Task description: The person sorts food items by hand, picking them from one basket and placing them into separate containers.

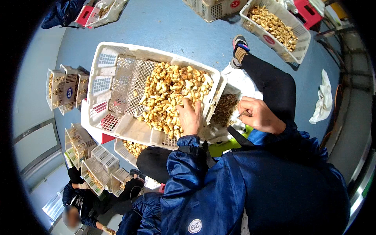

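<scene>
A large white plastic crate with latticed walls is tilted before me, its right part heaped with small yellow-brown mushrooms. Over the near right side of the heap, my left hand touches the mushrooms with fingers apart. My right hand is closed in a pinch to the right of the crate. A small dark thing shows at its fingertips, too small to name. Beneath that hand, dark brown crumbly scraps lie in a white container, partly hidden by the crate and my hand.
Another crate of mushrooms stands at the far right, beside a red stool. Several stacked crates stand at the left. A co-worker sits at the lower left. A white cloth or bag lies on the blue floor.
</scene>
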`<control>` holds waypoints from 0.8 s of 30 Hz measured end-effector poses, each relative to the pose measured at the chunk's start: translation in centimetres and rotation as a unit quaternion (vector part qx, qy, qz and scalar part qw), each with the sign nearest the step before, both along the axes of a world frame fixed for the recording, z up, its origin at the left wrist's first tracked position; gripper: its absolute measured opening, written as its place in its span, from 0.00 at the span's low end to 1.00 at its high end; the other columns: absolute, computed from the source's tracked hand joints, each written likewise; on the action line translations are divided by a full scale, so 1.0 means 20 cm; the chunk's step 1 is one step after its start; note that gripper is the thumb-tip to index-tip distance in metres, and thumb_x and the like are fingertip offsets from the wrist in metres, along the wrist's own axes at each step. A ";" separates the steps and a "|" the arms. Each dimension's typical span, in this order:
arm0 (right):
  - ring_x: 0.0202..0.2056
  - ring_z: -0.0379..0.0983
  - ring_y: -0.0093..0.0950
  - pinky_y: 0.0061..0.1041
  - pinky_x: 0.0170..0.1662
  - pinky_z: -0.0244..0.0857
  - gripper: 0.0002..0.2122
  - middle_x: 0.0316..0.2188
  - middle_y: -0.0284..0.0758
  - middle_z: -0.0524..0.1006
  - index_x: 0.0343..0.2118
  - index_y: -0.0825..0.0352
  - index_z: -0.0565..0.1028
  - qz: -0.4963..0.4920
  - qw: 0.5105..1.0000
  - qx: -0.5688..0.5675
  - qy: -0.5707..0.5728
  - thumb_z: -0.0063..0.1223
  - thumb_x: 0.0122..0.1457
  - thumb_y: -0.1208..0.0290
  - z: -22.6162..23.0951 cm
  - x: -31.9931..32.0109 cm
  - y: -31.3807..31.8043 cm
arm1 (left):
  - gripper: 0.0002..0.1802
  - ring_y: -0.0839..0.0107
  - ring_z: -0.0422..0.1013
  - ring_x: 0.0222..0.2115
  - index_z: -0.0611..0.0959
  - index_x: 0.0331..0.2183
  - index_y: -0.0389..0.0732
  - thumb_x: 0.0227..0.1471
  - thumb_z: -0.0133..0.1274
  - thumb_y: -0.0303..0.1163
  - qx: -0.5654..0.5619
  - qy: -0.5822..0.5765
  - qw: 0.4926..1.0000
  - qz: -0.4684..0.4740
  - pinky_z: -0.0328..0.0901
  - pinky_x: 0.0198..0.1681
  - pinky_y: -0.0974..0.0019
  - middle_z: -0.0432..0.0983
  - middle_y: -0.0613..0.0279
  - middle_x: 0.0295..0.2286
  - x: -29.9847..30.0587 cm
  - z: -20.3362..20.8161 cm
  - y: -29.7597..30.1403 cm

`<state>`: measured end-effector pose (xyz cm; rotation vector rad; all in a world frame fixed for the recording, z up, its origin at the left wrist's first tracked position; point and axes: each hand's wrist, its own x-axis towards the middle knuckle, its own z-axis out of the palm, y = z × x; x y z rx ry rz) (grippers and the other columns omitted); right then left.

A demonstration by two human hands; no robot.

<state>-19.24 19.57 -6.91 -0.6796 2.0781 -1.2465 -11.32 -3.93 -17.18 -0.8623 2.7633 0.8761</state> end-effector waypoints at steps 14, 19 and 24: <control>0.27 0.63 0.22 0.22 0.32 0.58 0.04 0.24 0.33 0.68 0.24 0.70 0.68 0.016 0.998 -0.040 -0.045 0.53 0.48 0.79 0.06 0.00 -0.11 | 0.15 0.68 0.70 0.32 0.71 0.49 0.40 0.62 0.43 0.34 0.740 0.264 0.555 0.272 0.66 0.29 0.73 0.72 0.56 0.37 0.22 0.21 -0.30; 0.35 0.69 0.25 0.24 0.38 0.61 0.05 0.30 0.34 0.72 0.23 0.69 0.68 0.029 0.983 -0.179 -0.018 0.53 0.50 0.80 0.21 0.10 -0.25 | 0.20 0.62 0.72 0.39 0.69 0.52 0.41 0.59 0.44 0.33 0.791 0.257 0.510 0.220 0.71 0.39 0.66 0.72 0.48 0.44 0.27 0.52 -0.14; 0.38 0.70 0.28 0.26 0.43 0.63 0.05 0.34 0.36 0.74 0.23 0.69 0.69 0.011 0.975 -0.218 0.049 0.55 0.50 0.79 0.32 0.20 -0.33 | 0.16 0.77 0.69 0.29 0.73 0.47 0.38 0.55 0.49 0.25 0.743 0.235 0.605 0.162 0.63 0.29 0.78 0.74 0.53 0.40 0.37 0.65 -0.01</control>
